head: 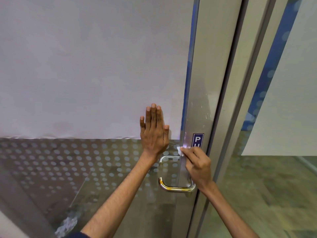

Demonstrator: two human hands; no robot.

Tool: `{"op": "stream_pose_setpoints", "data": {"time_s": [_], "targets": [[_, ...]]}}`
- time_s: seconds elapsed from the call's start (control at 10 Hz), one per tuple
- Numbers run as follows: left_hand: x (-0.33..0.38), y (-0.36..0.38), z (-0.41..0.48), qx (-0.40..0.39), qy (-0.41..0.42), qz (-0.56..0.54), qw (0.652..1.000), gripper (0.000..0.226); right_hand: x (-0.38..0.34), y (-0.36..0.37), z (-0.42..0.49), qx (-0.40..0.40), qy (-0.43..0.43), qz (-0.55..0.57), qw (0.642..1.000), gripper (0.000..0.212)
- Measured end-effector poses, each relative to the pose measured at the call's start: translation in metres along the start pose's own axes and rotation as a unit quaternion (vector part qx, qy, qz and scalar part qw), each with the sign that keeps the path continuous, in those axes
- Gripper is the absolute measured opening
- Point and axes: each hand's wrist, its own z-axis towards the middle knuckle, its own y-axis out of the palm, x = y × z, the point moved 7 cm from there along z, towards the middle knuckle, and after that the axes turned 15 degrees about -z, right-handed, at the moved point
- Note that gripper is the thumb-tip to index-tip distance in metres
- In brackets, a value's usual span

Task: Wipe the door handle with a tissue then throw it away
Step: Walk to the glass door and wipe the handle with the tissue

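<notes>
Wiping step in hand. The left hand [153, 133] is laid flat, fingers spread, on the glass door [85, 74]. The tissue [182, 149] is pinched in the right hand [197, 166] at the top of the handle [176, 188]. Next, judged: a downward stroke along the bar; the disposal step is not yet begun.

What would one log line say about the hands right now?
left hand: flat on door glass | right hand: holds tissue at handle top | throwing away: not done

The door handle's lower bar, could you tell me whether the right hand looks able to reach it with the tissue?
Probably yes: the right hand holds the tissue just above the door handle, with nothing between them.
</notes>
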Motion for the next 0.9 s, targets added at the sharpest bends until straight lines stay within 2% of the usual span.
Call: {"op": "stream_pose_setpoints", "data": {"time_s": [0.2,0.3,0.4,0.6,0.8,0.9], "targets": [[0.0,-0.001,0.001,-0.002,-0.001,0.004,1.0,0.062,0.002,0.018,-0.029,-0.09,-0.011,-0.018,0.996,0.037],[0.001,-0.001,0.001,-0.006,-0.004,0.003,1.0,0.061,0.001,0.011,-0.022,-0.082,0.012,0.008,0.997,0.046],[0.001,-0.001,0.001,-0.009,-0.008,0.005,1.0,0.062,0.0,-0.003,-0.006,-0.04,0.019,0.04,0.998,0.044],[0.001,-0.001,0.002,-0.01,-0.006,0.0,1.0,0.061,0.009,-0.017,0.012,0.069,0.103,0.122,0.985,0.025],[-0.001,0.001,0.001,-0.009,-0.006,0.002,1.0,0.061,0.013,-0.022,0.014,0.134,0.116,0.123,0.976,0.016],[-0.001,0.001,0.0,-0.011,-0.005,0.002,1.0,0.061,0.016,-0.019,0.018,0.137,0.108,0.098,0.98,0.011]]}}
